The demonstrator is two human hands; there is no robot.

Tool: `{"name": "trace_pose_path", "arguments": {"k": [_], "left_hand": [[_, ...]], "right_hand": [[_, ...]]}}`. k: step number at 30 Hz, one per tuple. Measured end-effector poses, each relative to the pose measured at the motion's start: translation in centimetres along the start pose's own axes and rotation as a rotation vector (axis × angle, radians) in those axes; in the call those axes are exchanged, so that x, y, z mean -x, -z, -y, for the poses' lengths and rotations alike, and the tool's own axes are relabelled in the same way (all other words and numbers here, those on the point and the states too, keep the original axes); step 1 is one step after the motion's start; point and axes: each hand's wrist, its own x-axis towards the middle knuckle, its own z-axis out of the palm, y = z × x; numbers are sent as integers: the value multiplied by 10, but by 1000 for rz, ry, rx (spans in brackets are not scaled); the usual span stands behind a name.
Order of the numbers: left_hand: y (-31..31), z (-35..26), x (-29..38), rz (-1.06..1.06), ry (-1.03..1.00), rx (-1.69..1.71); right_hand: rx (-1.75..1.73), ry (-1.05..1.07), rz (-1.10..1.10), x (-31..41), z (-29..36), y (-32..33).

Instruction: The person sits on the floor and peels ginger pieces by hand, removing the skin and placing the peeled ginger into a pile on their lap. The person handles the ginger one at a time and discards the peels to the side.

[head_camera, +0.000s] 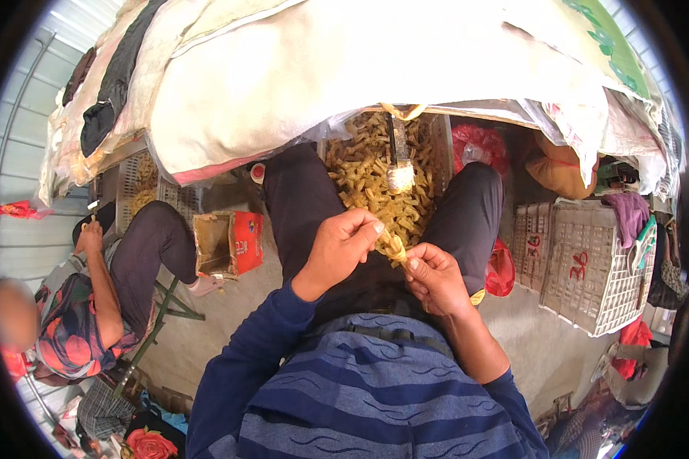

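Above my lap, my left hand (344, 244) pinches one end of a knotted yellow strip (393, 248) that looks like tofu skin. The other end is gripped between the thumb and fingers of my right hand (434, 277). The knot sits between the two hands, and my fingertips partly cover its ends. Just beyond it, between my knees, a plastic crate (443, 146) holds a heap of similar yellow-brown pieces (370, 166). A dark bar with a pale wrapped end (401, 177) hangs over that heap. One loose yellow strip (403, 111) lies at the table's edge.
A cloth-covered table (350, 69) spans the far side. At left, a seated person (86, 310) handles a strip near another crate (127, 178). A red cardboard box (229, 244) stands between us. White crates (583, 264) and red plastic bags (499, 268) are at right.
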Motion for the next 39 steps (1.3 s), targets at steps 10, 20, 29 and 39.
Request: {"name": "trace_pose_path", "arguments": {"k": [10,20,29,39], "left_hand": [[-9,24,11,40,240,631],[-2,7,10,7,216,502],[17,2,19,-130,147,564],[43,-7,15,-258,-22,42]], "right_hand": [[236,127,-94,-17,4,-11],[581,291,-46,-21,-3,-28],[694,264,-15,-36,-4,-40],[682,227,81,-35,3,-50]]}}
